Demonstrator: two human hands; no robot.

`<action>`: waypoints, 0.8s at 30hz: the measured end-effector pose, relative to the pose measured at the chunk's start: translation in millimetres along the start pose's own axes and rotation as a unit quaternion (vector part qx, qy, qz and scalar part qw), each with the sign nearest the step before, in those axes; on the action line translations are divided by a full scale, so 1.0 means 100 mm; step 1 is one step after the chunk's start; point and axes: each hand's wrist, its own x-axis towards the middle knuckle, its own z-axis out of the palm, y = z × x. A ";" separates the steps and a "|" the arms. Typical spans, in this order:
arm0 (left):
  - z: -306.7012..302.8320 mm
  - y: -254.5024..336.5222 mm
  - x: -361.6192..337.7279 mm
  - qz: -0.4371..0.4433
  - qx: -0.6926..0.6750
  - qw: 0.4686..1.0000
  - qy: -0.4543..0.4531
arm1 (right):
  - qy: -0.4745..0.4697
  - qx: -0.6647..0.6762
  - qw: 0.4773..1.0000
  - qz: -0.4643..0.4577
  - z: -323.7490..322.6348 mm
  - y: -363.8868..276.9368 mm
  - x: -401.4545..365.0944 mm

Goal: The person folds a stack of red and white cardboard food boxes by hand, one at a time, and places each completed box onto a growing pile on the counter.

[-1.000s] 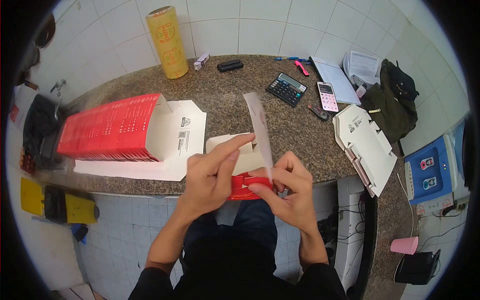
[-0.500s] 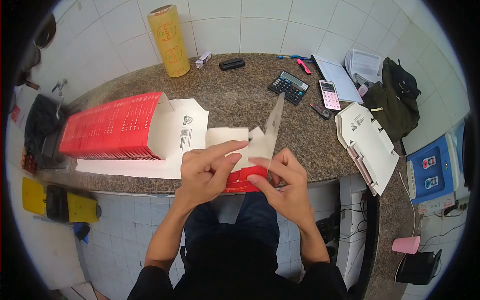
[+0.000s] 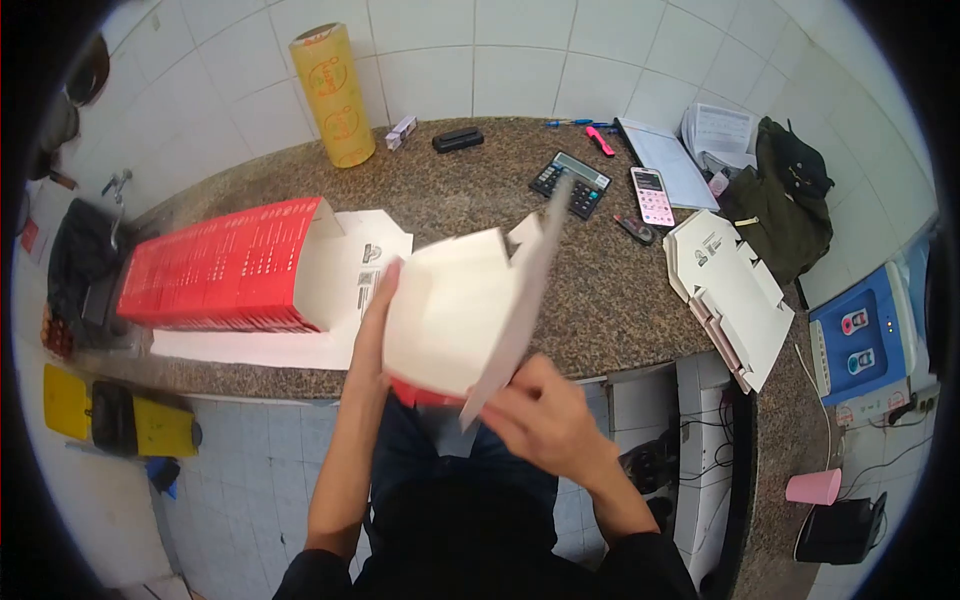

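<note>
Centrally, seen from above, a person holds a half-folded carton [image 3: 450, 310] at the near edge of a speckled stone counter [image 3: 620, 310]; its pale inside is uppermost and a red outer face shows along the near side. Directions are from the carton, with twelve towards the tiled wall [image 3: 520, 75].

At nine o'clock, the left hand [image 3: 375, 330] lies along the carton's side wall; its far fingers are hidden behind the cardboard, so whether they grip cannot be told. Between four and five o'clock, the right hand [image 3: 545, 415] is closed on the carton's near corner, fingers curled at the foot of an upright, blurred lid panel [image 3: 530, 300]. Whether the carton touches the counter is unclear.

Between nine and ten o'clock, a long stack of red cartons [image 3: 220, 265] rests on its side on a white printed sheet [image 3: 385, 230]. A yellow roll [image 3: 335, 100] stands at eleven, a black case [image 3: 458, 140] lies at twelve, and a calculator [image 3: 552, 186] sits between one and two. A phone [image 3: 652, 195] is at two. At three, flat white cardboard blanks [image 3: 735, 300] lie near a blue appliance [image 3: 875, 310]; a pink cup [image 3: 814, 487] is at four.
</note>
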 end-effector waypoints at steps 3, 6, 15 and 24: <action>0.09 -0.02 -0.27 -0.024 -0.045 0.997 -0.056 | -0.129 0.022 0.991 -0.012 0.00 -0.12 -0.12; 0.18 -0.06 -0.45 -0.061 -0.018 0.996 -0.062 | -0.199 0.113 0.973 -0.013 0.00 -0.22 -0.12; 0.34 -0.10 -0.64 -0.189 0.041 0.980 -0.047 | 0.161 0.506 0.758 0.378 0.52 0.36 -0.43; 0.35 0.05 -0.74 -0.219 0.009 0.975 -0.037 | -0.019 0.506 0.828 0.239 0.21 0.43 -0.39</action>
